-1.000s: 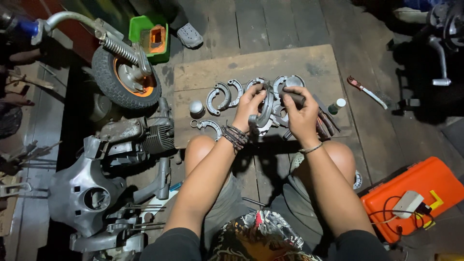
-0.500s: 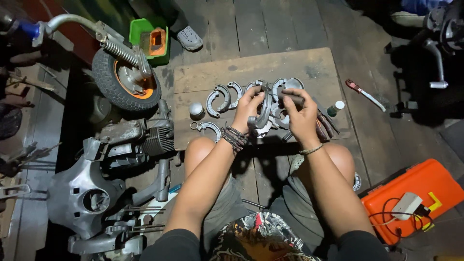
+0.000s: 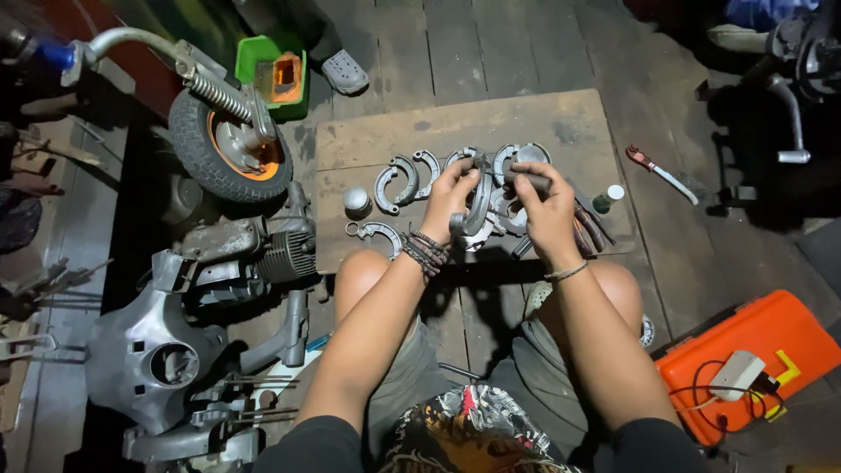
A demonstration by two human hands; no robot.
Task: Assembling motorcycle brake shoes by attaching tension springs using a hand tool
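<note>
My left hand [image 3: 448,194] grips a curved grey metal brake shoe [image 3: 477,203], held upright above a wooden board [image 3: 455,131]. My right hand [image 3: 545,203] is closed around a dark tool handle [image 3: 526,179] whose tip meets the top of that shoe. Several more grey brake shoes [image 3: 407,175] lie in a row on the board behind my hands, and one lies at the left [image 3: 378,233]. Parts under my hands are hidden.
A small scooter wheel on a fork [image 3: 229,142] and a grey engine [image 3: 254,250] stand left. A green box [image 3: 273,77] sits at the back, an orange case [image 3: 745,363] at right, a red-handled tool [image 3: 659,172] and a small bottle [image 3: 606,198] right of the board.
My hands have stayed over the board; the shoe in my left hand has turned slightly and the tool in my right hand has shifted against it.
</note>
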